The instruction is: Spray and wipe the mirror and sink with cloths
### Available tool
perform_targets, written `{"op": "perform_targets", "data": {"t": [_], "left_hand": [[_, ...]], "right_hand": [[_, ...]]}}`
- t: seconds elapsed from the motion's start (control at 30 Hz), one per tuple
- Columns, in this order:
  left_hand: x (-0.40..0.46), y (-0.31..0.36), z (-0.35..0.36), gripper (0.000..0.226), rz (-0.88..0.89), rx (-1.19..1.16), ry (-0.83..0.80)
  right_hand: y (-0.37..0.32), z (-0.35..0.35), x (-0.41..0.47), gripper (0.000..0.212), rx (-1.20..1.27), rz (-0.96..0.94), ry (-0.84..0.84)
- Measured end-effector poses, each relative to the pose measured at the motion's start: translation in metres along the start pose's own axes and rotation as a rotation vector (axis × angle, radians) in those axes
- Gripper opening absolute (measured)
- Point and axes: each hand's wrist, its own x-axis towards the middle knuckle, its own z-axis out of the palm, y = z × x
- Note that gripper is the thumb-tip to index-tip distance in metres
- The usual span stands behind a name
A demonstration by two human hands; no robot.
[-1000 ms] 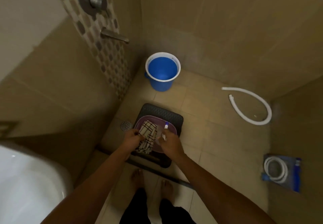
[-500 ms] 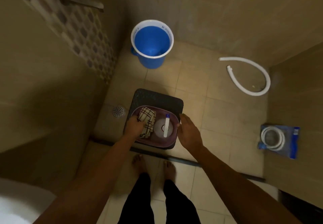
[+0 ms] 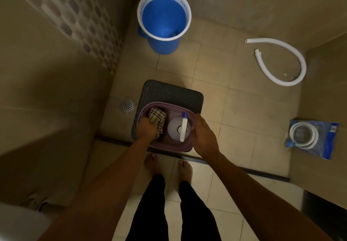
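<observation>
A purple basket [image 3: 189, 145] stands on a dark stool [image 3: 169, 92] on the shower floor. In its left half lies a checked cloth [image 3: 158, 117], and my left hand [image 3: 146, 130] reaches in and grips the cloth's near end with curled fingers. In the right half stands a white spray bottle [image 3: 173, 129] whose blue-tipped nozzle points away from me. My right hand [image 3: 203, 134] lies palm down against the basket's right rim, fingers fairly straight, just beside the bottle and not around it.
A blue bucket [image 3: 164, 20] stands at the back by the tiled wall. A floor drain [image 3: 127, 105] is left of the stool. A white hose [image 3: 281, 62] curls at the back right, and a bagged coiled hose [image 3: 311, 137] lies at right. My bare feet [image 3: 169, 165] stand behind the dark threshold strip.
My right hand has let go of the spray bottle, which now stands in the basket, and moved to the right rim. My left hand has lowered the cloth into the basket.
</observation>
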Motion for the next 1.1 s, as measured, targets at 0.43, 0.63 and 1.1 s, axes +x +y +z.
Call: {"op": "perform_targets", "data": {"t": [0.43, 0.63, 1.1], "left_hand": [[-0.029, -0.01, -0.001, 0.059, 0.634, 0.785, -0.036], [-0.018, -0.023, 0.006, 0.073, 0.445, 0.844, -0.212], [-0.046, -0.027, -0.002, 0.072, 0.501, 0.613, -0.131]], "right_hand": [[0.001, 0.005, -0.006, 0.063, -0.118, -0.071, -0.011], [0.009, 0.01, -0.008, 0.075, -0.162, -0.107, -0.044], [0.012, -0.005, -0.022, 0.075, -0.287, -0.176, -0.028]]}}
